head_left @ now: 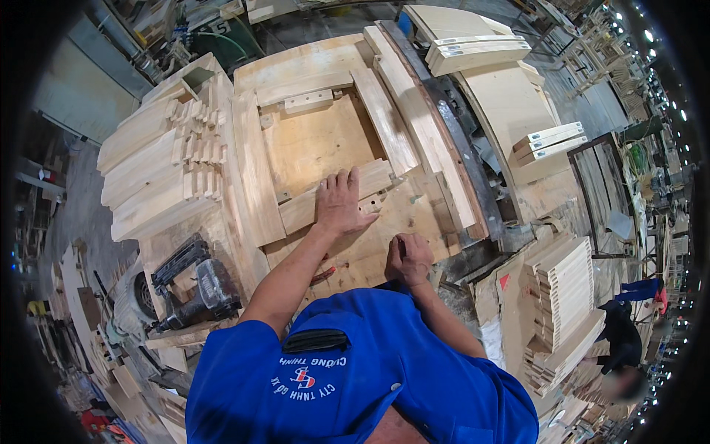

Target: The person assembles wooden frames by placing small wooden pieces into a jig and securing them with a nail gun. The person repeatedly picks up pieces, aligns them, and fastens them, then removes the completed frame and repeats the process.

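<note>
My left hand [340, 201] lies with spread fingers across the near rail [299, 211] of a rectangular wooden frame on the bench. Beside its thumb, a small drilled block [371, 203] rests against that rail. The frame's left rail [257, 170], far rail [305, 87] and right rail [384, 122] surround a plywood surface [318, 144]. Another drilled block [309, 101] sits inside the far rail. My right hand [411, 259] is closed with curled fingers near the bench's front edge, close to my body; whatever it may hold is hidden.
Stacked wooden pieces [148, 166] lie on the left, with a black nail gun [203, 288] nearer me. Long strips [425, 122] and a dark metal beam [451, 118] run along the right. More cut parts [558, 296] are piled at right; a person [625, 337] is beyond.
</note>
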A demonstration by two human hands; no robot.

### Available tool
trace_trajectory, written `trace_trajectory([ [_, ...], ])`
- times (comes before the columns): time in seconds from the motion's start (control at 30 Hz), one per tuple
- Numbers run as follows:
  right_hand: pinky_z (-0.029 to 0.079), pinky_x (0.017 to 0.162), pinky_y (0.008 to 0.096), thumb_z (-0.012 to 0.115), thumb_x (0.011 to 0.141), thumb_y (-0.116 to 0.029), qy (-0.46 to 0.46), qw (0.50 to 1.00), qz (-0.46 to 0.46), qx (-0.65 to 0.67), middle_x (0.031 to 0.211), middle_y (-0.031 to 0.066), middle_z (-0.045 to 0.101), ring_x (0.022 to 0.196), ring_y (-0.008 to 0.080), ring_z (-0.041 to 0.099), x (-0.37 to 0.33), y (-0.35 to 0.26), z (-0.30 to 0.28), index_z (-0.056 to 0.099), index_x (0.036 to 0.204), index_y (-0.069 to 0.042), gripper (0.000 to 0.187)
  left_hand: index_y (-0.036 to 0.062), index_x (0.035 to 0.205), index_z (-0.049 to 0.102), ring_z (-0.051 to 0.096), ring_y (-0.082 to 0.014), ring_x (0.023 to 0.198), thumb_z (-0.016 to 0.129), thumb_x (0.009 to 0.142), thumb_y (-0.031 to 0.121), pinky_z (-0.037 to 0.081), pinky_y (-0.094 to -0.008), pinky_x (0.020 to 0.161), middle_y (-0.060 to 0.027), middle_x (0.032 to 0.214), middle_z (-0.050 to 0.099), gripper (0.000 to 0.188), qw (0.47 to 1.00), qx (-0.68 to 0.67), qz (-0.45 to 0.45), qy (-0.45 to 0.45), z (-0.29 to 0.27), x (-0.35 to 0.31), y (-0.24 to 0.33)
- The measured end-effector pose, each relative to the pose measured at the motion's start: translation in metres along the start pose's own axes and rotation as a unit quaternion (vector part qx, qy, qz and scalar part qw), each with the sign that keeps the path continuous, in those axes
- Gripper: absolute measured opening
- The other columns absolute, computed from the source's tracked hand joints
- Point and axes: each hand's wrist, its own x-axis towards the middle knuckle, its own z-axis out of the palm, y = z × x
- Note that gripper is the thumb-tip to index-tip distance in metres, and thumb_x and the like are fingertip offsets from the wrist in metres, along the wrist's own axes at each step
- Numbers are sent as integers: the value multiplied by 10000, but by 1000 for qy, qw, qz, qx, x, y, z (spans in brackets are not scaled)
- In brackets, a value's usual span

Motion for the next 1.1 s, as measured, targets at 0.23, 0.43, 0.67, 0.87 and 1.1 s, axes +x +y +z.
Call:
trace_trajectory([
  [0.23, 502, 681, 440, 782, 843, -141, -6, 1000, -3, 2, 835, 105, 614, 778, 325, 632, 1, 0, 1, 699, 966, -118, 150, -15, 1522, 438, 501, -372, 1219, 877, 650, 638, 413, -519, 1069, -181, 1346, 512, 1175, 1000, -9, -3, 0, -2, 1, -1],
  [0.43, 503, 694, 444, 781, 837, -135, -18, 1000, -7, 1, 850, 108, 621, 794, 325, 635, 1, 2, 1, 700, 973, -116, 159, -10, 1525, 439, 504, -367, 1210, 877, 654, 637, 418, -512, 1048, -181, 1330, 513, 1170, 1000, -16, -14, -14, -4, 0, 0],
  [0.67, 504, 693, 444, 778, 834, -131, -25, 1000, -11, -12, 847, 107, 620, 799, 326, 636, 2, 2, 0, 706, 983, -124, 165, 0, 1528, 438, 503, -371, 1207, 877, 657, 636, 417, -515, 1045, -182, 1323, 513, 1164, 1000, -23, -17, -12, -6, 0, -1],
  [0.87, 501, 686, 444, 778, 838, -128, -24, 1000, -8, -18, 839, 102, 613, 792, 320, 633, 2, 0, 0, 705, 981, -126, 161, 0, 1526, 433, 506, -373, 1204, 884, 645, 630, 417, -517, 1047, -184, 1324, 511, 1173, 1000, -26, -12, -2, -3, -1, -2],
  [1.1, 497, 679, 438, 784, 844, -130, -18, 1000, -17, -14, 832, 103, 606, 784, 316, 628, 2, 1, 1, 703, 984, -117, 163, 3, 1482, 429, 513, -350, 1142, 903, 630, 620, 418, -492, 1014, -175, 1278, 504, 1154, 1000, -10, 9, 29, 1, -1, -4],
])
